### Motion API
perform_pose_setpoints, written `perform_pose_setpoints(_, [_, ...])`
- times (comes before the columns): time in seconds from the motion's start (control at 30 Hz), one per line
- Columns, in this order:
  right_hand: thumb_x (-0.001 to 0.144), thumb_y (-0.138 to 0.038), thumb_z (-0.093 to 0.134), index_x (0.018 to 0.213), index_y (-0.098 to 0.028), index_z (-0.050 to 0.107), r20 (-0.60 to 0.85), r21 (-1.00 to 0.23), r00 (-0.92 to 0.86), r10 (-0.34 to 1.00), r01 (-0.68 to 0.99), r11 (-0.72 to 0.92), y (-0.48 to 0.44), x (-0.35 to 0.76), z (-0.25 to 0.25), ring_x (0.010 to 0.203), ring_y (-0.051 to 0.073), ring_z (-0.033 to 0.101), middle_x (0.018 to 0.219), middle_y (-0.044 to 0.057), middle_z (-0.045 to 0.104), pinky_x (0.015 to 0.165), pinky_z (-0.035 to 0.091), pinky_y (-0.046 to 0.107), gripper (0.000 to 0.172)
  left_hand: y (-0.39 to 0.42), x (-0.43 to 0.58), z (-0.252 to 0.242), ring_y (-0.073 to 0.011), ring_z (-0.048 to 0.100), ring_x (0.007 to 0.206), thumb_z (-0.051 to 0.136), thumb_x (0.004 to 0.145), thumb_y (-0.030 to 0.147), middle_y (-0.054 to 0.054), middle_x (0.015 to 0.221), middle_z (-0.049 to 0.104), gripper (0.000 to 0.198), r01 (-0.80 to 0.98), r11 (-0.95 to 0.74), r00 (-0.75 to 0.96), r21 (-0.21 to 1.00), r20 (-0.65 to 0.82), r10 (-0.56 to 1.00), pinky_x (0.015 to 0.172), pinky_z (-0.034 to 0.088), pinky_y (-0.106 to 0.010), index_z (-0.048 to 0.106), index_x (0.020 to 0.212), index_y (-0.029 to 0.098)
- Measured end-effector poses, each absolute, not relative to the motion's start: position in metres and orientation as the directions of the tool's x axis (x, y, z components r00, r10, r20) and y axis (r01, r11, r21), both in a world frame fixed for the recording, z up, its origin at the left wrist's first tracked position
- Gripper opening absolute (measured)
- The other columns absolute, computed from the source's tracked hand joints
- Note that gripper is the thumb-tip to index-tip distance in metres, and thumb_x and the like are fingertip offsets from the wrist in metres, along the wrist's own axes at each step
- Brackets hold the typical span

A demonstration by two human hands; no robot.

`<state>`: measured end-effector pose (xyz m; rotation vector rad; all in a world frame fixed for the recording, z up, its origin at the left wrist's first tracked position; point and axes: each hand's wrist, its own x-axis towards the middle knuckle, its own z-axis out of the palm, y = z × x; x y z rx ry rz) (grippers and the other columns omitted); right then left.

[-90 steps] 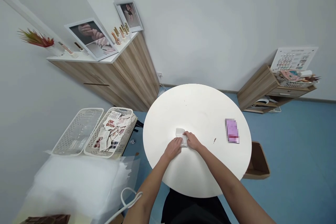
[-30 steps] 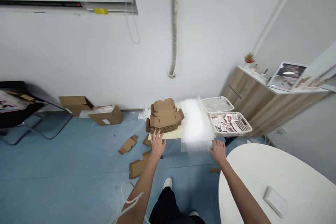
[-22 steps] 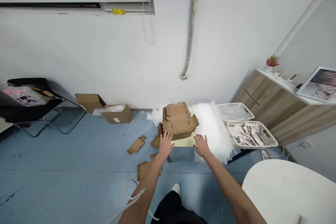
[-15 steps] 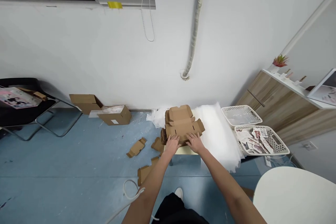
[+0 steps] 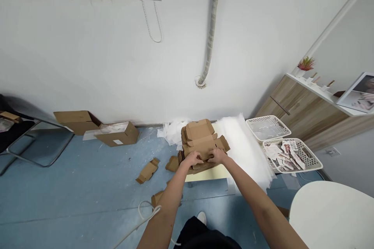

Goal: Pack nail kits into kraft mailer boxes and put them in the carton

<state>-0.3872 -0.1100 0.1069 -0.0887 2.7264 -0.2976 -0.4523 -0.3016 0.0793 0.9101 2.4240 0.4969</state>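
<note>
A stack of flat brown cardboard box blanks (image 5: 201,140) lies on a low yellow-topped stand (image 5: 209,174). Both my hands rest on the stack's near edge. My left hand (image 5: 193,158) has its fingers curled over the top blank. My right hand (image 5: 217,156) grips the same blank just to the right. A pile of white foam sheets (image 5: 244,151) lies right beside the stack.
Two white baskets (image 5: 292,151) stand to the right, the nearer one full of printed cards. Cardboard scraps (image 5: 147,170) and open boxes (image 5: 117,134) litter the blue floor. A round white table (image 5: 330,214) is at the lower right. A black chair (image 5: 17,140) is far left.
I turned from the white round table to the low stand. Both hands reached forward and closed on the top cardboard blank of the stack.
</note>
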Motion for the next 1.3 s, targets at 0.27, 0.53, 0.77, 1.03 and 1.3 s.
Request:
perform_pose_setpoints(0.27, [0.083,-0.008,0.049,0.107,-0.013,0.063,-0.194,-0.08,-0.978,-0.081,-0.066,0.995,-0.112,-0.386,0.119,0.108,0.026,0.057,0.113,0.015,0.065,0.095,0.035,0.038,0.028,-0.304,-0.447,0.116,-0.0198,0.064,0.095,0.052,0.089,0.021,-0.004,0.099,0.071,0.017,0.558,0.667,-0.682,0.493,-0.185,0.707,0.082,0.047,-0.029,0.069,0.092,0.021])
perform_pose_setpoints(0.53, [0.088,-0.005,0.04,0.09,-0.015,0.065,0.034,0.029,-0.975,-0.222,-0.221,0.975,-0.102,-0.381,0.164,0.091,0.022,0.058,0.089,0.009,0.07,0.097,0.033,0.034,0.027,-0.301,-0.43,0.195,-0.0204,0.066,0.089,0.052,0.088,0.017,-0.005,0.094,0.071,0.016,0.644,0.686,-0.721,0.338,-0.029,0.692,0.078,0.047,-0.028,0.067,0.092,0.021])
perform_pose_setpoints(0.77, [0.094,-0.007,0.035,0.102,-0.016,0.064,0.274,0.132,-0.928,-0.253,-0.224,0.966,-0.067,-0.338,0.225,0.097,0.022,0.054,0.098,0.01,0.067,0.098,0.033,0.036,0.031,-0.268,-0.39,0.244,-0.0235,0.064,0.097,0.046,0.087,0.012,-0.008,0.105,0.071,0.033,0.76,0.618,-0.65,0.201,0.204,0.732,0.086,0.047,-0.033,0.066,0.111,0.02])
perform_pose_setpoints(1.03, [0.098,-0.012,0.032,0.113,-0.017,0.061,0.352,0.197,-0.935,0.037,0.113,0.974,0.01,-0.174,0.26,0.101,0.022,0.053,0.109,0.01,0.065,0.097,0.034,0.037,0.033,-0.165,-0.295,0.262,-0.0231,0.061,0.108,0.041,0.089,0.012,-0.008,0.121,0.067,0.042,0.94,0.247,-0.318,0.234,0.347,0.883,0.099,0.044,-0.037,0.061,0.125,0.019])
perform_pose_setpoints(1.3, [0.097,-0.011,0.029,0.118,-0.015,0.061,0.311,0.143,-0.847,0.43,0.489,0.86,0.06,0.055,0.238,0.106,0.024,0.052,0.113,0.013,0.065,0.095,0.035,0.038,0.038,-0.049,-0.13,0.223,-0.0222,0.06,0.114,0.041,0.088,0.01,-0.008,0.125,0.065,0.047,0.939,-0.183,0.077,0.292,0.341,0.937,0.101,0.045,-0.038,0.056,0.132,0.019])
